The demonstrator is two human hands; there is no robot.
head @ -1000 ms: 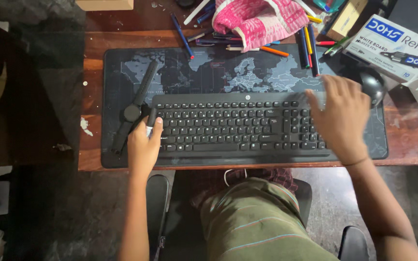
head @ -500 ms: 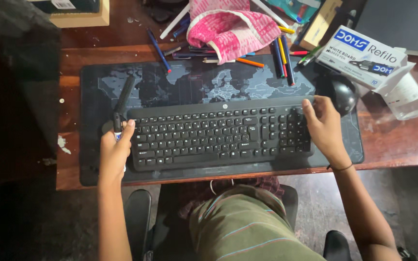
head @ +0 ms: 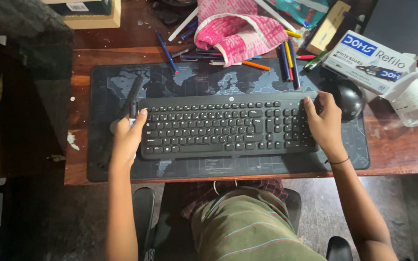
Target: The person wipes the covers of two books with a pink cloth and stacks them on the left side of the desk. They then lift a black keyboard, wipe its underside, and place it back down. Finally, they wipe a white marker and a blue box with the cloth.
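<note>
Head view: looked straight down on a person seated at a cluttered workspace.
Table (head: 402, 154): brown wood, scuffed, carrying everything below.
Desk mat (head: 112, 87): dark, printed with a faint world map, spread under the keyboard and reaching past it on every side.
Keyboard (head: 223, 125): black, full-size, lying flat near the middle of the mat, its long edge parallel to the table's front edge.
Pink cloth (head: 238, 31): bunched at the back of the table, just behind the mat.
White carton (head: 371, 60): rectangular, blue-printed, tilted at the back right corner, near the mouse.
Left hand (head: 127, 137): rested at the keyboard's left end, fingers (head: 142, 115) curled round that edge, gripping it.
Right hand (head: 324, 123): lay on the keyboard's right end over the number keys, fingers (head: 309, 102) bent on its top edge; whether it truly gripped, I could not tell.
Mouse (head: 349, 99): black, just beside the right hand, on the mat's right end.
Black strap (head: 132, 94): lay slanted on the mat, just left of the keyboard's upper corner.
Pens (head: 289, 60): several coloured ones, scattered along the mat's back edge.
</note>
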